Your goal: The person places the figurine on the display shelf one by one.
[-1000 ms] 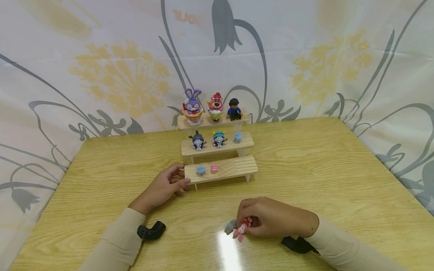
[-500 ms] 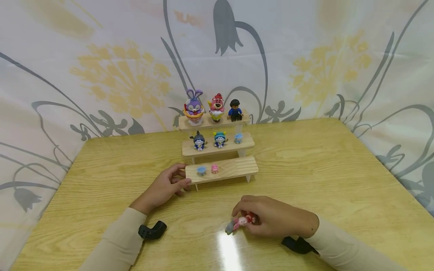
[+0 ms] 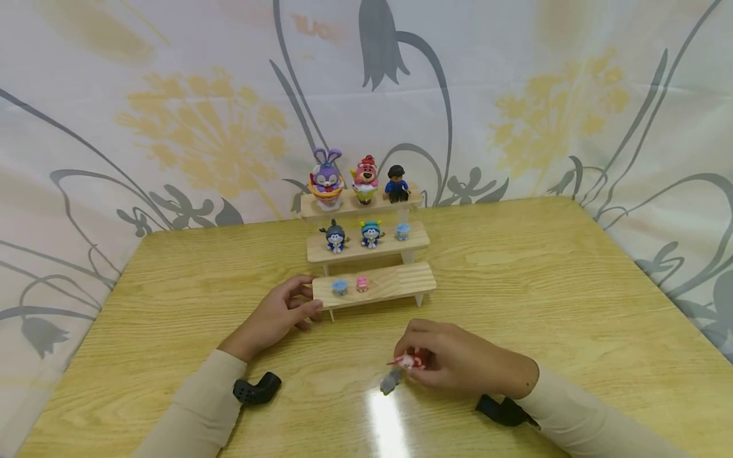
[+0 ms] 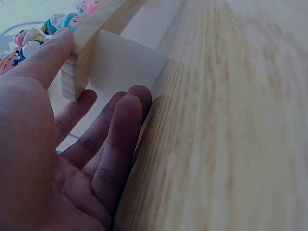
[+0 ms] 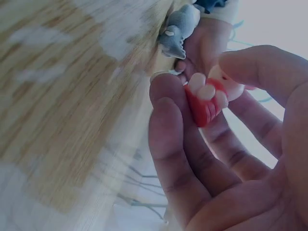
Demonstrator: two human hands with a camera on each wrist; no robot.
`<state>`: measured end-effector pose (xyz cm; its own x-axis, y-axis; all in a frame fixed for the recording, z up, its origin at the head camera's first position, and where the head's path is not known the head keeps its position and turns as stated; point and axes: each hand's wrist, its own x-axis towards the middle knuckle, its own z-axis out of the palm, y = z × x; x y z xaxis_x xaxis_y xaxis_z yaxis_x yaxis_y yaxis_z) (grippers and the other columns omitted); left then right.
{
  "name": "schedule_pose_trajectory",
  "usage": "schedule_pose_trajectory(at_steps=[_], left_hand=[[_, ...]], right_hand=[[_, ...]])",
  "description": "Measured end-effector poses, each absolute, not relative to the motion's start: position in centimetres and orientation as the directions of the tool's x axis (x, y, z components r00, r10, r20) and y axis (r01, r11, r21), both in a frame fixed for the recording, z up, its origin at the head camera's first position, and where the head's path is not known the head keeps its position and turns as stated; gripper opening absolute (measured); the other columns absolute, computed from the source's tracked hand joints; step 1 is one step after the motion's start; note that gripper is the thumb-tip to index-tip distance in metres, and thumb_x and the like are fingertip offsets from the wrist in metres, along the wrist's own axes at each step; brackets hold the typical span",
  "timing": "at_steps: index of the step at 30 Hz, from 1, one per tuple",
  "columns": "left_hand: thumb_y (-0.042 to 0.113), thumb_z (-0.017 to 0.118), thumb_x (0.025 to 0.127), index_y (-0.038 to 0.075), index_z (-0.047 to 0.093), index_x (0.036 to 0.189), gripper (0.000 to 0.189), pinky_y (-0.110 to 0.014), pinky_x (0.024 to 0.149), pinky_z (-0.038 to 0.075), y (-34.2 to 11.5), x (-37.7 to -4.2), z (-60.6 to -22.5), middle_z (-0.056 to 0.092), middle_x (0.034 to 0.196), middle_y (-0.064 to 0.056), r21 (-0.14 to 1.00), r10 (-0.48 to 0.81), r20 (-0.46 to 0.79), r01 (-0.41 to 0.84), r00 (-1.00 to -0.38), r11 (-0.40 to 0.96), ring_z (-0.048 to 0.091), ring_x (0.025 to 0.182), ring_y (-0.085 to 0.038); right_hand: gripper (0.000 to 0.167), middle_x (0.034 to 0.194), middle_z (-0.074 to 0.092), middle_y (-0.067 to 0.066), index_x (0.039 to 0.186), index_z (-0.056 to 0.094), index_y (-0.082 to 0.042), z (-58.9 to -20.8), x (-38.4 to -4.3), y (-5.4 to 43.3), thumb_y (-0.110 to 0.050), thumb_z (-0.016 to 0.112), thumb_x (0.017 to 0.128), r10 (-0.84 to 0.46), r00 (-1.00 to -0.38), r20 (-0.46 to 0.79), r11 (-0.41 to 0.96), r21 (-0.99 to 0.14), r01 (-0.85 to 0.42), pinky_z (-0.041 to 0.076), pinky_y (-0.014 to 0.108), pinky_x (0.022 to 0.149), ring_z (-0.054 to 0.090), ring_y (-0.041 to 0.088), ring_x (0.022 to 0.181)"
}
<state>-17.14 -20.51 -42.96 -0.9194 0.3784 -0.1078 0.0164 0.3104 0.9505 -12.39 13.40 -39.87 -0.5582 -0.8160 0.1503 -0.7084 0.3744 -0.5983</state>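
Note:
My right hand (image 3: 458, 356) pinches a small pink-and-red figurine (image 3: 410, 361) between thumb and fingers above the table. In the right wrist view, the figurine's red base (image 5: 201, 108) and pale rounded parts show between the fingertips. Just below it in the head view lies a small grey figurine (image 3: 391, 381) on the tabletop. My left hand (image 3: 284, 310) grips the left end of the lowest wooden shelf (image 3: 395, 284). In the left wrist view the thumb (image 4: 57, 53) lies at the board's upper edge, with the other fingers below beside the white support (image 4: 127, 60).
On the lowest shelf sit a blue figurine (image 3: 340, 287) and a pink one (image 3: 362, 284). Several more figurines stand on the middle shelf (image 3: 349, 252) and top shelf (image 3: 343, 208). A patterned cloth (image 3: 515, 114) hangs behind the wooden table (image 3: 544, 273).
My right hand has lifted the pink-and-red figurine from beside the grey one and turned it, moving slightly away from me. The left hand stays at the shelf's end.

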Motion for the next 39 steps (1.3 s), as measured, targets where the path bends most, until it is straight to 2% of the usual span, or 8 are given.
schedule_pose_trajectory(at_steps=[9,25,34,39], left_hand=[[0.027,0.063,0.1,0.001,0.035,0.149,0.062,-0.034,0.075,0.06,-20.4,-17.1,-42.8,0.054,0.128,-0.025,0.953,0.383,-0.112,0.011,-0.917,0.304,0.07,0.095,-0.024],[0.026,0.063,0.101,0.001,0.035,0.148,0.061,-0.034,0.074,0.06,-20.5,-17.2,-42.9,0.054,0.128,-0.025,0.954,0.387,-0.107,0.016,-0.916,0.3,0.069,0.095,-0.023],[0.026,0.062,0.101,0.001,0.034,0.15,0.062,-0.034,0.075,0.06,-20.8,-17.2,-43.0,0.053,0.129,-0.026,0.952,0.386,-0.106,0.019,-0.916,0.307,0.069,0.096,-0.024],[0.027,0.062,0.101,0.001,0.034,0.15,0.063,-0.034,0.075,0.06,-20.6,-17.3,-43.1,0.053,0.129,-0.026,0.955,0.394,-0.101,0.023,-0.914,0.297,0.069,0.096,-0.024]], right_hand=[[0.018,0.1,0.064,-0.01,0.111,0.069,-0.015,-39.7,-12.5,13.4,-0.019,0.072,0.094,-0.783,-0.6,0.164,0.381,-0.635,-0.672,0.053,0.017,0.068,0.058,-0.001,0.082],[0.021,0.103,0.07,-0.007,0.114,0.068,-0.011,-39.7,-12.9,13.3,-0.017,0.072,0.094,-0.708,-0.615,0.348,0.358,-0.574,-0.737,0.055,0.021,0.072,0.061,0.001,0.086],[0.025,0.101,0.072,-0.005,0.115,0.068,-0.007,-39.2,-13.3,13.0,-0.017,0.073,0.093,-0.683,-0.65,0.332,0.364,-0.616,-0.698,0.057,0.024,0.07,0.063,0.0,0.084],[0.025,0.102,0.072,-0.005,0.116,0.067,-0.008,-39.1,-13.6,12.5,-0.013,0.074,0.092,-0.669,-0.641,0.377,0.344,-0.607,-0.717,0.056,0.022,0.071,0.064,0.001,0.085]])
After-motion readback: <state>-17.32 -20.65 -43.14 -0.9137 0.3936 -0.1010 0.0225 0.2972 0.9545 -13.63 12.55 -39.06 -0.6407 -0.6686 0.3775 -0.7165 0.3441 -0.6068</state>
